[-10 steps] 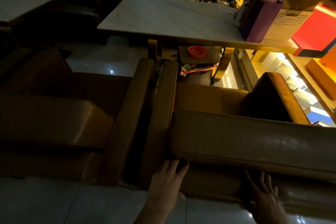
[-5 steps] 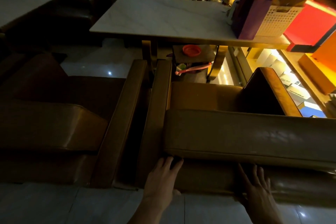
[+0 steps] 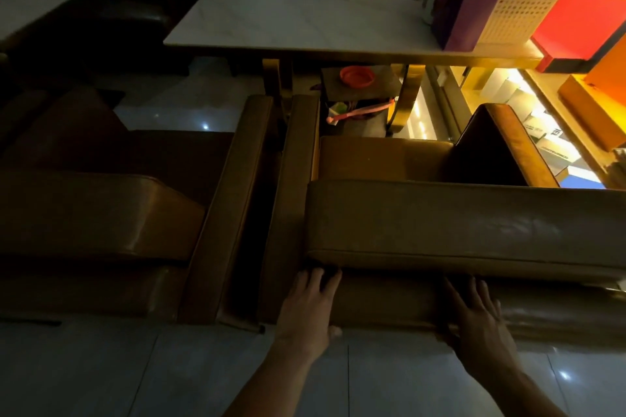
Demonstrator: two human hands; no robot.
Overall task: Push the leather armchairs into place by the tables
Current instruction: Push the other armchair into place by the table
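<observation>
— Where are the hands?
— The left hand (image 3: 310, 310) and right hand (image 3: 481, 322) lie flat, fingers spread, on the back of the right tan leather armchair (image 3: 440, 223), gripping nothing; the left fingertips vanish under the cushion seam.
— And the chair?
— Before the white marble-topped table (image 3: 305, 17), beside a second brown leather armchair (image 3: 101, 213), dim and cut off at left.

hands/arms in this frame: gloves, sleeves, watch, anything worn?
Nothing worn that shows. The left hand and right hand are bare, with no gloves, and no rings or watch that the dim light lets me see. Both forearms are bare to the frame's bottom edge, with no sleeve or cuff in view. The fingers look slim and the nails short.
</observation>
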